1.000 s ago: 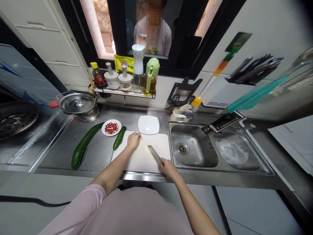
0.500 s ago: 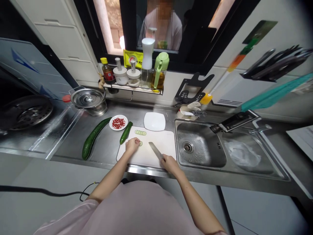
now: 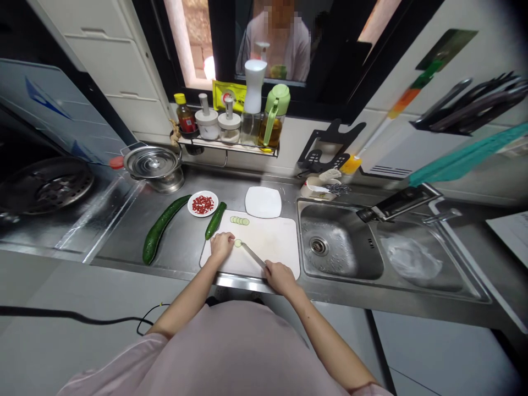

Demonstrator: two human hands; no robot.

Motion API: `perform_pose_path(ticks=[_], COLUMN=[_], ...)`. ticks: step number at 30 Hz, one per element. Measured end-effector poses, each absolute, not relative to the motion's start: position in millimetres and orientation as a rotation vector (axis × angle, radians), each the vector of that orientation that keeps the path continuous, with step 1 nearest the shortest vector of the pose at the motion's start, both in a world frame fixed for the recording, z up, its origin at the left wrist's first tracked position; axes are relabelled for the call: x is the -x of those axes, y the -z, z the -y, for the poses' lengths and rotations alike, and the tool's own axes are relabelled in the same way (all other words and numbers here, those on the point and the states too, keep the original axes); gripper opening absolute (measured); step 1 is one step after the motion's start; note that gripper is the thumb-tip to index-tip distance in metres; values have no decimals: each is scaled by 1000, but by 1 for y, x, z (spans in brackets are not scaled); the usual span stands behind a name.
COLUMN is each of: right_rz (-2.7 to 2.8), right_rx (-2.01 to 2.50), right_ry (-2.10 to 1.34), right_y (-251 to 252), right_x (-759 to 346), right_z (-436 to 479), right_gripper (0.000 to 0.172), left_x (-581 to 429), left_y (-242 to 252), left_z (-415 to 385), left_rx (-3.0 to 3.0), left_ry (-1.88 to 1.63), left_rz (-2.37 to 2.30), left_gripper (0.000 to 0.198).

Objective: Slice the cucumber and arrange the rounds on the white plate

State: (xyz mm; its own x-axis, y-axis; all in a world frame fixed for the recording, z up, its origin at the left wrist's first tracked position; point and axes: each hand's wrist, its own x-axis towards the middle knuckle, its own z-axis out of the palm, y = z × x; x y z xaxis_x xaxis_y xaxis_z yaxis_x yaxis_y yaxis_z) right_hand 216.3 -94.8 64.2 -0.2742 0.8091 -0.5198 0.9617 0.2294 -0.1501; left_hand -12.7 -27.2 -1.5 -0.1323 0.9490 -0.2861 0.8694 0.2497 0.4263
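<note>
On the white cutting board (image 3: 264,261) lies a round cucumber slice (image 3: 238,243). My left hand (image 3: 223,246) is closed, its fingertips at the slice's left edge. My right hand (image 3: 281,276) grips the handle of a kitchen knife (image 3: 253,255), whose blade points up-left with the tip at the slice. An overlapping row of thin cucumber slices (image 3: 240,220) lies near the board's far edge. A cut cucumber piece (image 3: 215,221) rests along the board's left edge, and a long whole cucumber (image 3: 162,231) is on the steel counter farther left.
Behind the board stand a white square plate (image 3: 263,202) and a round plate of chopped red pieces (image 3: 203,204). The sink (image 3: 340,242) with its faucet (image 3: 400,203) is to the right. A steel pot (image 3: 153,165) sits back left, below a condiment shelf (image 3: 231,144).
The knife has moved left, bringing its tip from bare board to the slice, and its blade looks narrower. My left hand stays by the slice. The whole view has shifted slightly.
</note>
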Motion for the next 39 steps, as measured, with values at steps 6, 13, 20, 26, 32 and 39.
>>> perform_pose_path(ticks=[6,13,20,26,32,39], right_rz=[-2174,-2168,-2155,-2131,-2123,-2135], right_rx=[-1623,-1620,-1604,-1599,-1609,-1588], right_ry=[637,655,665,679,683,681], right_y=[-65,-60,-62,-65,-63,-63], right_x=[-213,-214,-210,-206,-203,-199], right_z=[95,94,94,93,92,88], right_gripper=[29,27,29,28,28,29], left_x=[14,15,16,15,15,14], left_y=[4,5,6,1,-3,-3], left_z=[22,19,18,17,16,16], left_rx=[-1609,-1583,-1572,-1573,-1556,-1543], left_ry=[-199,-197,-176,-163,-152,-154], left_rz=[-2034,-2040,-2030,-2017,-2017,-2027], left_gripper=[20,18,19,18,17,16])
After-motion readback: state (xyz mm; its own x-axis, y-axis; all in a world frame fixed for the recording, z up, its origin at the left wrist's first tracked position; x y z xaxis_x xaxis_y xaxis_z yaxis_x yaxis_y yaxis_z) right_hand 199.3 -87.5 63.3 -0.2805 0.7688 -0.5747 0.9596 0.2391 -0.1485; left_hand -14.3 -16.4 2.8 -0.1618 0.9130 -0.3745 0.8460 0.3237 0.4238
